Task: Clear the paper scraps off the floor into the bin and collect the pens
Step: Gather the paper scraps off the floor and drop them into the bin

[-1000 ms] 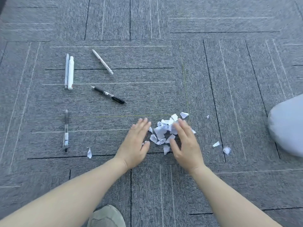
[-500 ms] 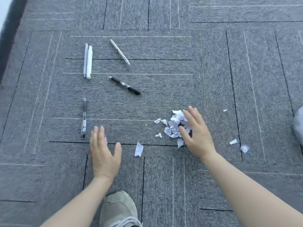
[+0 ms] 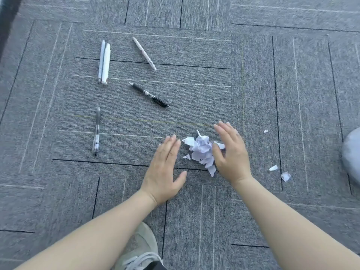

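1. Herding torn white paper scraps into a heap on grey carpet tiles; left hand and right hand flank it, fingers straight, grasping nothing.
2. Risk: light scraps likely slip out between the palms when scooped, scattering again.
3. Risk: three stray white scraps lie apart to the right, easily missed.
4. Room: the five pens lie well left and beyond. A pale grey rounded object, possibly the bin, sits at the right edge.

An office-type floor: grey commercial carpet tiles laid in alternating directions, with thin pale and dark stripes. Several pens lie on the tiles, up and left of a pile of torn paper scraps.
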Tool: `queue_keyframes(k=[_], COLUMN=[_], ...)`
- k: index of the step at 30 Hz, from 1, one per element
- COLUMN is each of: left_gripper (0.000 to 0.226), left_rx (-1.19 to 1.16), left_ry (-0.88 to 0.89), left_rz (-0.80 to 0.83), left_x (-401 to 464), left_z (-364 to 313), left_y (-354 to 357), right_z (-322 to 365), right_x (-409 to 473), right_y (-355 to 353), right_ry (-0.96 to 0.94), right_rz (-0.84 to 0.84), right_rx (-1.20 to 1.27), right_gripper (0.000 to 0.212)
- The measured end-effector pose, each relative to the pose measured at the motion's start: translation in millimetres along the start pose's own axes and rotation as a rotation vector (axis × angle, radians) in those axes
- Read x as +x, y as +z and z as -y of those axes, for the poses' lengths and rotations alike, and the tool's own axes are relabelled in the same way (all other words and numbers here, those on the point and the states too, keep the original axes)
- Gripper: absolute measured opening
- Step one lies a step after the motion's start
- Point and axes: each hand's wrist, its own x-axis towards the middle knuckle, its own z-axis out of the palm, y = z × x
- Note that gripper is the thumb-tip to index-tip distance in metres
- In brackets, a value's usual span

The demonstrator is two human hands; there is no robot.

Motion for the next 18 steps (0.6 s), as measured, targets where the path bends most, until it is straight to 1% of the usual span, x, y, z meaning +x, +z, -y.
queue_keyframes(k=[2, 3, 5, 7, 9, 14, 16, 18], left_gripper=[0.098, 0.103, 0.105, 0.100, 0.096, 0.087, 0.076, 0.064], left_rx=[0.246, 0.312, 0.347, 0.317, 0.281, 0.207, 0.088, -0.027], left_ry=[-0.035, -0.060, -0.075, -0.057, 0.006, 0.269, 0.397, 0.459], left_rz=[0.097, 0.133, 0.154, 0.149, 0.154, 0.262, 0.286, 0.248], left_x=[-1.8, -1.3, 5.6, 20.7, 39.2, 75.4, 80.7, 80.5], left_z=[10.1, 13.0, 13.1, 7.3, -1.1, -24.8, -38.4, -47.8], left_y=[0.3, 2.2, 7.8, 11.7, 13.6, 20.4, 23.5, 23.8], right_z=[-19.8, -30.0, -47.1, -58.7, -66.1, -66.8, -58.2, -51.5], right_x=[-5.7, -11.0, -22.6, -28.0, -23.0, -3.2, -7.7, -18.9], right_y=[-13.1, -18.8, -27.6, -32.9, -37.3, -45.2, -45.9, -46.9], right_ry=[0.113, 0.184, 0.305, 0.376, 0.413, 0.438, 0.335, 0.190], right_rz=[-0.099, -0.142, -0.201, -0.205, -0.194, -0.127, -0.102, -0.130], right_rx=[-0.074, -0.095, -0.107, -0.104, -0.078, -0.127, -0.119, -0.114], right_gripper=[0.050, 0.051, 0.054, 0.057, 0.058, 0.053, 0.048, 0.041])
